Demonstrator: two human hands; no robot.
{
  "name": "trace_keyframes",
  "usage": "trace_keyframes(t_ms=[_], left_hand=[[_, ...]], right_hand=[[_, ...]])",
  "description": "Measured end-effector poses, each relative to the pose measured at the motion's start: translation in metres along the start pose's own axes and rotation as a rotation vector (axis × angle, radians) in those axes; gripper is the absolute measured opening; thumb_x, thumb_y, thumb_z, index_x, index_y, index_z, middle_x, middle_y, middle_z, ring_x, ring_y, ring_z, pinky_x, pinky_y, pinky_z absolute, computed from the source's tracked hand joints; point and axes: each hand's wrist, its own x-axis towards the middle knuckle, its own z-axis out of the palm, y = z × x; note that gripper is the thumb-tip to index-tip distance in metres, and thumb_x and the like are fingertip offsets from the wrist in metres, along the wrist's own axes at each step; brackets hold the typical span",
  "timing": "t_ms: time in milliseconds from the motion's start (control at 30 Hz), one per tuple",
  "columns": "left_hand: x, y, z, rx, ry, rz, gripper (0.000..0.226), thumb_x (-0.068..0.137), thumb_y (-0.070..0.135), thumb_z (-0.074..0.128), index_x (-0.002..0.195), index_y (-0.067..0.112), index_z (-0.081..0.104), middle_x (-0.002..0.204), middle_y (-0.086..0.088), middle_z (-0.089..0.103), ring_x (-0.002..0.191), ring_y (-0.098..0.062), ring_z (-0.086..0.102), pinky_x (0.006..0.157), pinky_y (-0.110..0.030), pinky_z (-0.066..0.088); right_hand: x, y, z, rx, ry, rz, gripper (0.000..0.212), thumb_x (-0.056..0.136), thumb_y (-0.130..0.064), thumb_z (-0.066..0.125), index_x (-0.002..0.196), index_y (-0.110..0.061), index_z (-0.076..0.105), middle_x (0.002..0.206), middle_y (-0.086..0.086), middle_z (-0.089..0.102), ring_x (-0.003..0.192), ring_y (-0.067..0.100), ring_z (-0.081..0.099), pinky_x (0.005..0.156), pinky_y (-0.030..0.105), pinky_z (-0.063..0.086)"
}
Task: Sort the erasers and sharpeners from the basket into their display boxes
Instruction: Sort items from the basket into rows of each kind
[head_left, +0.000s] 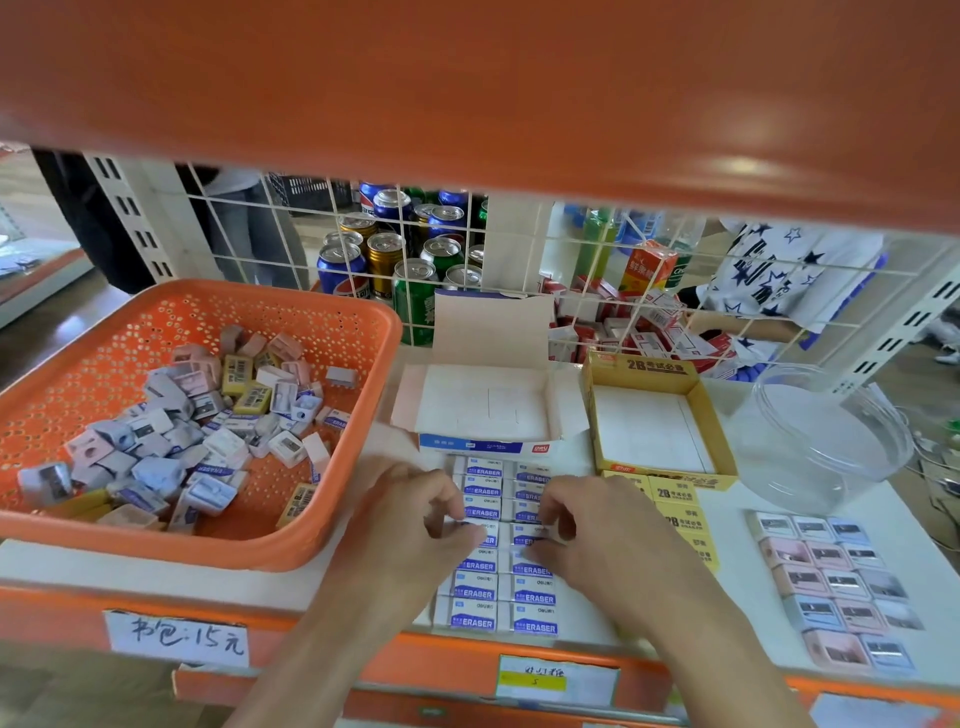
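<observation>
Two bare forearms reach in from the bottom edge and converge over the white shelf (737, 603). The left hand (415, 519) and right hand (608, 535) sit close together but do not touch. Both are knuckles-up with fingers curled down.

Their fingertips meet a double column of blue-and-white erasers (475, 592) laid flat at the front of the shelf. The left hand is on the left column and the right hand on the right column, about midway along. Motion blur hides whether either hand pinches an eraser or only presses on it.

Just behind the columns stands an open blue-and-white display box (488, 410), lid tipped back, with nothing inside. To its right is a yellow display box (639, 366), also showing a bare white floor. A short column of yellow erasers (680, 514) lies in front of it.

Further right, pastel sharpeners (836, 587) lie in a neat grid, with a clear plastic tub (826, 436) behind them. At far left the orange basket (363, 306) holds a loose heap of mixed erasers and sharpeners (182, 441).

Handwritten price labels (176, 636) hang on the orange shelf edge. A white wire grid (519, 260) backs the shelf, with drink cans (395, 249) behind it. An orange upper shelf (467, 78) fills the top of the view.
</observation>
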Motion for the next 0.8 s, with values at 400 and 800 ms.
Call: trace_keyframes(t_ms=[400,800], left_hand=[[-0.001,0.000,0.000,0.140,-0.066,0.138,0.024,0.082,0.035,0.072,0.076,0.044,0.051,0.093,0.019,0.044,0.079,0.010,0.048,0.066,-0.006,0.038],[0.027,-0.005,-0.004,0.362,-0.157,0.224,0.085,0.066,0.061,0.072,0.139,0.033,0.039,0.121,0.020,0.040,0.104,-0.004,0.043,0.098,-0.029,0.040]], right_hand=[[0.001,-0.001,-0.004,0.017,-0.015,0.012,0.056,0.086,-0.040,0.065,0.134,-0.034,0.038,0.114,-0.009,0.057,0.104,0.011,0.054,0.079,0.024,0.046],[0.019,0.005,-0.009,0.098,-0.163,0.023,0.035,0.079,-0.030,0.071,0.107,-0.027,0.052,0.093,-0.010,0.063,0.081,0.007,0.061,0.065,0.025,0.052]])
